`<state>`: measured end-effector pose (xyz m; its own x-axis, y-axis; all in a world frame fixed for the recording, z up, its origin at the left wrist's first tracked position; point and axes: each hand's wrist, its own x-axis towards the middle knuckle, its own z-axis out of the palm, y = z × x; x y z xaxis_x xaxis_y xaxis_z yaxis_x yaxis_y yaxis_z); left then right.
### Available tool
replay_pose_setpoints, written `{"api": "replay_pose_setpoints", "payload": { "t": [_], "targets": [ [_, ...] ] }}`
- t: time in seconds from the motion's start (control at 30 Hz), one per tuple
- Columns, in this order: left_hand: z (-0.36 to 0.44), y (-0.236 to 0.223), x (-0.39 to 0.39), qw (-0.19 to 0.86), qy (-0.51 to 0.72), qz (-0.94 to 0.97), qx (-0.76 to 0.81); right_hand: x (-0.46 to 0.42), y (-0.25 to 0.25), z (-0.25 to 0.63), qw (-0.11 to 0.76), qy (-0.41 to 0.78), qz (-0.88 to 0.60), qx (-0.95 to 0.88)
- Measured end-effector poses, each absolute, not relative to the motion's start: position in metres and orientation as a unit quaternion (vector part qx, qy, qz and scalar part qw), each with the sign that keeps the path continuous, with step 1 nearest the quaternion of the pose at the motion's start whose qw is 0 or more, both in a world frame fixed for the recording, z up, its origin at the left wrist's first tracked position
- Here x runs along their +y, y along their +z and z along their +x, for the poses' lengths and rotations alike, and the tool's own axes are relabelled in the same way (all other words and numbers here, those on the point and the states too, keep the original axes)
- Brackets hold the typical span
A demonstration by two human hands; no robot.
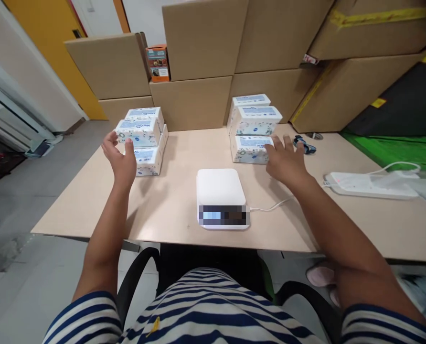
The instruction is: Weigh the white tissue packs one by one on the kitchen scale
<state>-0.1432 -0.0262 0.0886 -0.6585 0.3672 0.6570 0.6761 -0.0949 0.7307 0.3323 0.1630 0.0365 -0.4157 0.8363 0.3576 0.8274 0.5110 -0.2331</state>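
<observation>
My left hand, fingers spread and curved, is by the front left side of a stack of white tissue packs with blue-and-green print. I cannot tell whether it touches the packs. Lower in that stack, another tissue pack shows partly behind the hand. On the right, my right hand has its fingers apart at the right end of a low front tissue pack. Behind that one, more tissue packs are piled. Between the two stacks and nearer me sits a white digital scale, its display blurred out, nothing on its plate.
Large cardboard boxes wall off the table's far edge, with a small orange box among them. A white cable runs from the scale toward a power strip on the right. A dark blue strap-like item lies beyond my right hand.
</observation>
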Motion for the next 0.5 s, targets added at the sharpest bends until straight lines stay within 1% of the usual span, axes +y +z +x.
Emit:
{"api": "replay_pose_setpoints", "payload": {
  "t": [0.07, 0.13, 0.23, 0.3, 0.33, 0.4, 0.5],
  "targets": [
    [-0.165, 0.066, -0.027, 0.126, -0.608, -0.328, -0.711, 0.140, 0.051, 0.306, 0.235, 0.031, -0.445, -0.864],
    [-0.183, 0.048, -0.026, 0.078, -0.633, -0.257, -0.726, 0.119, 0.065, 0.268, 0.228, 0.115, -0.375, -0.891],
    [-0.200, 0.030, -0.020, -0.026, -0.689, -0.202, -0.695, 0.102, 0.079, 0.193, 0.168, 0.267, -0.297, -0.901],
    [-0.203, 0.022, -0.018, -0.066, -0.707, -0.209, -0.672, 0.097, 0.086, 0.140, 0.090, 0.344, -0.287, -0.889],
    [-0.203, 0.020, -0.019, -0.077, -0.710, -0.215, -0.666, 0.095, 0.089, 0.115, 0.060, 0.359, -0.290, -0.885],
    [-0.199, 0.018, -0.023, -0.094, -0.707, -0.217, -0.666, 0.090, 0.094, 0.071, 0.033, 0.360, -0.289, -0.886],
    [-0.190, 0.018, -0.031, -0.126, -0.696, -0.225, -0.671, 0.079, 0.096, 0.026, 0.032, 0.328, -0.290, -0.898]
  ]
}}
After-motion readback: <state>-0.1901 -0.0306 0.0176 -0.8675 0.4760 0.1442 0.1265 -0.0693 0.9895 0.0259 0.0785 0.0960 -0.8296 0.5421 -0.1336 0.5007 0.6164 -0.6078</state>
